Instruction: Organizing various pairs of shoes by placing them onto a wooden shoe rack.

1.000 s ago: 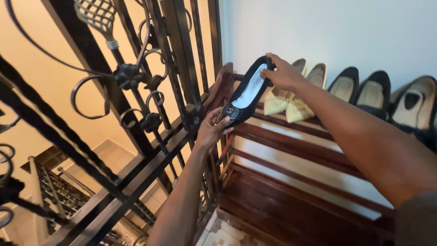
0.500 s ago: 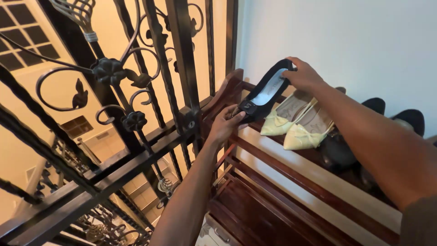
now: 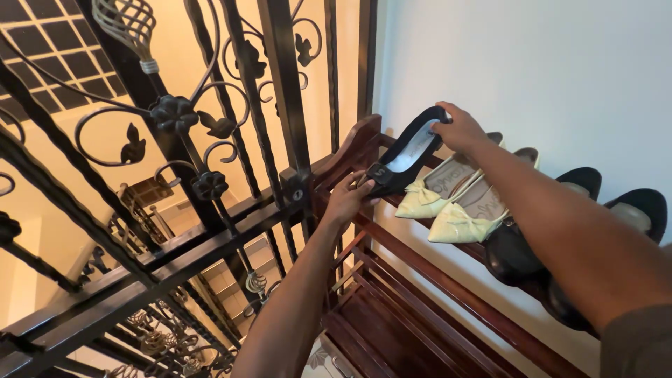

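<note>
A black flat shoe (image 3: 404,157) with a pale insole lies tilted at the left end of the top shelf of a dark wooden shoe rack (image 3: 448,290). My right hand (image 3: 458,129) grips its heel, and my left hand (image 3: 348,198) holds its toe at the rack's front rail. Just right of it sits a pair of pale yellow pointed shoes (image 3: 455,199) with bows.
Black shoes (image 3: 560,231) line the shelf further right, against a white wall (image 3: 532,77). A black wrought-iron railing (image 3: 210,161) with scrollwork stands close on the left, with a stairwell below it. The rack's lower slatted shelves hold nothing in view.
The view has shifted closer to the rack's left end. The black shoe has come down slightly toward the shelf, both hands still on it.
</note>
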